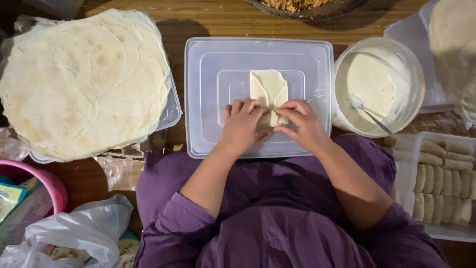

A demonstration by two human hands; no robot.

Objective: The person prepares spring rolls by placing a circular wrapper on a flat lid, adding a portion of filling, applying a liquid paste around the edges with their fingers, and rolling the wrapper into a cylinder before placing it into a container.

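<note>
Your left hand (241,124) and right hand (302,124) both pinch the folded wrapper (268,88). It lies mid-way on the plastic lid (208,99), near its front edge.

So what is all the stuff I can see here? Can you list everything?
folded wrapper: one, pale cream, on the clear lid under both hands
clear plastic lid: one, see-through, centre
stack of round wrappers: one pile, off-white, left
tub of white paste: one, clear, right of the lid
spoon: one, metal, in the paste
finished rolls: two rows, pale, in a clear box at right
dish of filling: one, orange-brown, top edge
pink bowl: one, lower left
white plastic bag: one, bottom left
left hand: on the wrapper
right hand: on the wrapper
</note>
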